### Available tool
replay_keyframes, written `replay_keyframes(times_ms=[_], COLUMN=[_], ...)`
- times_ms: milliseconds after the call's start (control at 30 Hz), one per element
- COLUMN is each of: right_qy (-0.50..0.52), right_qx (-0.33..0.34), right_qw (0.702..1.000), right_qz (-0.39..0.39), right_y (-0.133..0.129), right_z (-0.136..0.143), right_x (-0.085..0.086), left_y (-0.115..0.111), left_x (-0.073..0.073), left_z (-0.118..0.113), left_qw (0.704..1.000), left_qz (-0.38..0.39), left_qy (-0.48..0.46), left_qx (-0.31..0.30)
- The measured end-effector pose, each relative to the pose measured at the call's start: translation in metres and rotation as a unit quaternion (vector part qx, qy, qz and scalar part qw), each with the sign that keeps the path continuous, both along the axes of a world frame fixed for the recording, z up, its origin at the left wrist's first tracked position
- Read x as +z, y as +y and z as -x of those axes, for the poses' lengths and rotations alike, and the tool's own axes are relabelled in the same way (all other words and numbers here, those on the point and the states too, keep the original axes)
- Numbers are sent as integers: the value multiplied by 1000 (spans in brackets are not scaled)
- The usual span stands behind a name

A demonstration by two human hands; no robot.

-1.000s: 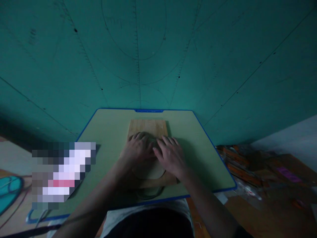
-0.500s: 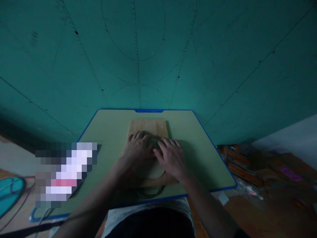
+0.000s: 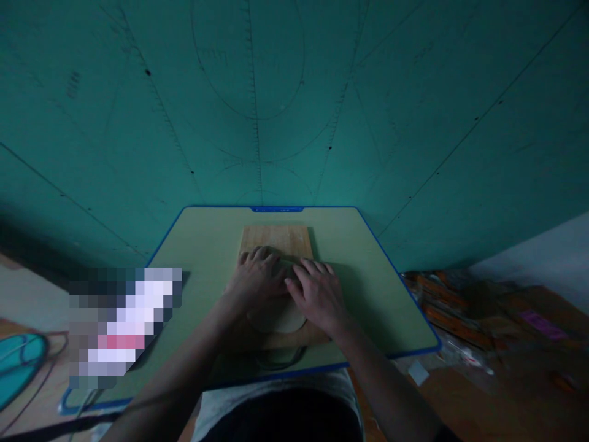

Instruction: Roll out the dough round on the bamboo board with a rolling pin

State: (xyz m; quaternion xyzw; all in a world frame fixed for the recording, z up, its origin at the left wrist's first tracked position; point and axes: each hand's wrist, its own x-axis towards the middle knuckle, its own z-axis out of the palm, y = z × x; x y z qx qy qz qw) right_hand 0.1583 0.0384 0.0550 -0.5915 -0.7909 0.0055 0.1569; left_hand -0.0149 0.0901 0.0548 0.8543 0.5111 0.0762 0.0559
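A wooden board (image 3: 276, 236) lies on a pale table with a blue rim (image 3: 377, 276). On the board is a flat, pale, rounded piece (image 3: 276, 319), its upper part covered by my hands. My left hand (image 3: 260, 273) rests palm down on the piece's left side, fingers spread over its far edge. On the right side, my right hand (image 3: 319, 288) presses palm down, fingers apart and thumb toward the left hand. Neither hand is wrapped around anything. A dark loop (image 3: 280, 359) shows at the board's near end.
A pixelated bright object (image 3: 133, 322) lies at the table's left, with a cable below it. A green wall (image 3: 276, 141) rises behind the table. Clutter and plastic wrapping (image 3: 460, 350) are on the floor at the right; a teal round item (image 3: 21, 365) is at the far left.
The view has shifted slightly, so the table sits a little lower in the picture. Both hands stay on the pale piece in nearly the same pose.
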Motion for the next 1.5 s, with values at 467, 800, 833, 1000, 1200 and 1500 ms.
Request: replay_keyframes(times_ms=[467,800,833,1000,1200,1500], right_qy=[-3,-9,-10,19,45,86], right_qx=[-1,21,25,60,77,92], right_qw=[998,991,991,993,993,989], right_qz=[56,133,129,95,82,75], right_y=[0,43,48,61,57,55], right_z=[-1,8,10,10,7,6], right_x=[10,28,24,3,-1,3], left_y=[-8,-20,-17,-9,-7,-6], left_x=[10,11,10,7,3,7], left_z=[0,1,1,0,-1,-1], left_qw=[1000,998,998,998,997,999], left_qz=[-15,-19,-15,-11,-12,-1], left_qy=[20,28,25,19,16,4], left_qx=[16,57,58,66,70,50])
